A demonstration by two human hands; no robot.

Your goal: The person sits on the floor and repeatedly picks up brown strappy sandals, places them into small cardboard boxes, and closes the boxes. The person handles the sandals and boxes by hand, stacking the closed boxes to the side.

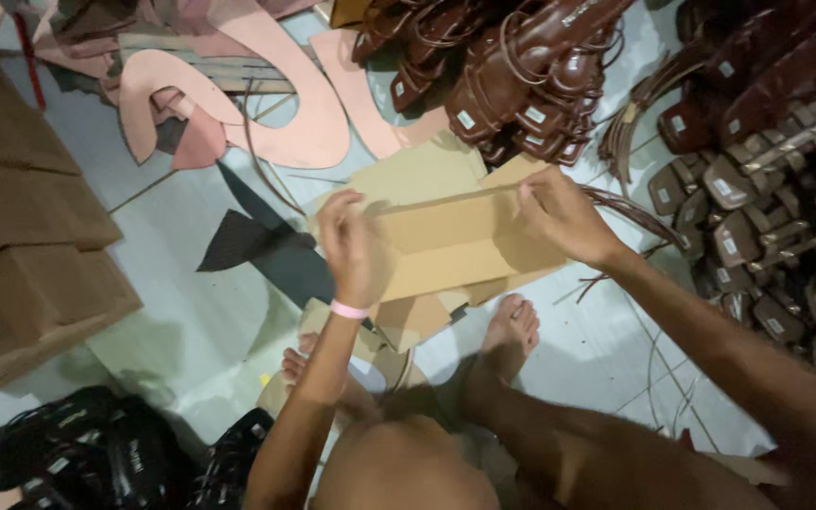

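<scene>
Seen from the head camera, a person sits on a pale tiled floor [191, 312] and holds a flat, half-folded brown cardboard box [450, 241] above their bare feet. The left hand [351, 247], with a pink band [348, 310] at the wrist, grips the box's left end, fingers clamped on the cardboard edge. The right hand [564, 215] pinches the upper right flap, fingers closed on it. The box hangs in mid-air between both hands, in the middle of the view, over other loose cardboard pieces [399, 326] lying on the floor.

Above the box lies a heap of dark brown sandals [512, 76], each with a small pale rectangular label on its sole. A second, larger heap of brown sandals [767, 189] with the same small white labels fills the right edge. At the left stands a stack of closed brown cartons [21, 236]. Pink curved offcut sheets [266, 104] lie at the upper left, with a dark scrap [257, 246] just below them. Black sandals [96, 453] with small light labels sit at the lower left corner
</scene>
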